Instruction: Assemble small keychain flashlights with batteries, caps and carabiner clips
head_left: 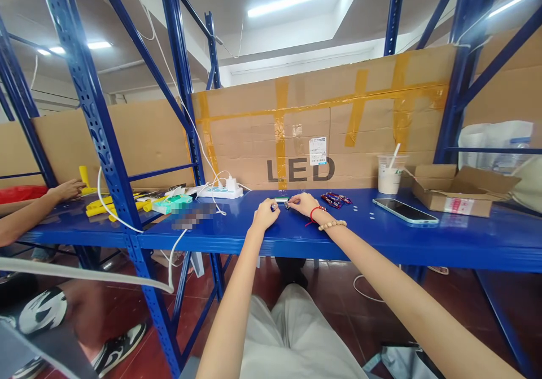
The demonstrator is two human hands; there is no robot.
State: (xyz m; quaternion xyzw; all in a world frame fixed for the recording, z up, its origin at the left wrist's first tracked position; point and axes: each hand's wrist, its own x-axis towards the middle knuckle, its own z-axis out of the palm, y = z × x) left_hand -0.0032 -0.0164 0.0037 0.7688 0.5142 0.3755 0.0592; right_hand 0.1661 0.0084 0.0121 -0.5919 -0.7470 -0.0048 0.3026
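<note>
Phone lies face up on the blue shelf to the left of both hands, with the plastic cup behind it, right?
Not quite: the head view shows the phone to the right of the left hand and right hand. It does lie on the blue shelf, plastic cup behind it.

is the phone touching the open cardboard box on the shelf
Apart. The head view shows a strip of bare blue shelf between the phone and the open cardboard box, which sits behind and to its right.
</note>
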